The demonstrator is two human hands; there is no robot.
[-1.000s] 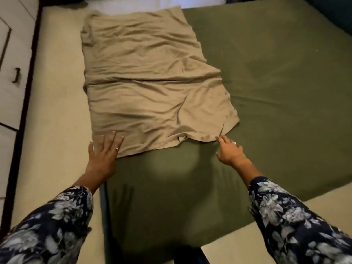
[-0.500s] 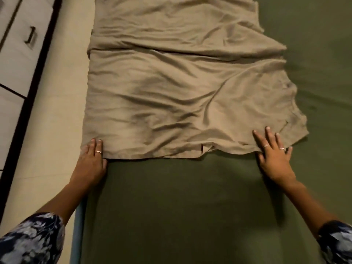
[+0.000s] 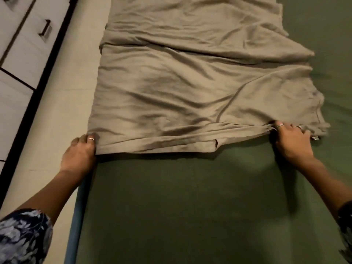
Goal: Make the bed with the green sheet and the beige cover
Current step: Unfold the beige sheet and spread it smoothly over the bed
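While the green sheet point(image 3: 181, 206) lies flat across the near mattress, the left hand point(image 3: 80, 155) pinches the near-left corner of the beige cover point(image 3: 190, 88), fingers curled on the hem. The right hand point(image 3: 291, 140) grips the near edge just inside the right corner. Beyond both hands, the cover's long axis runs away, creased, toward the far end.
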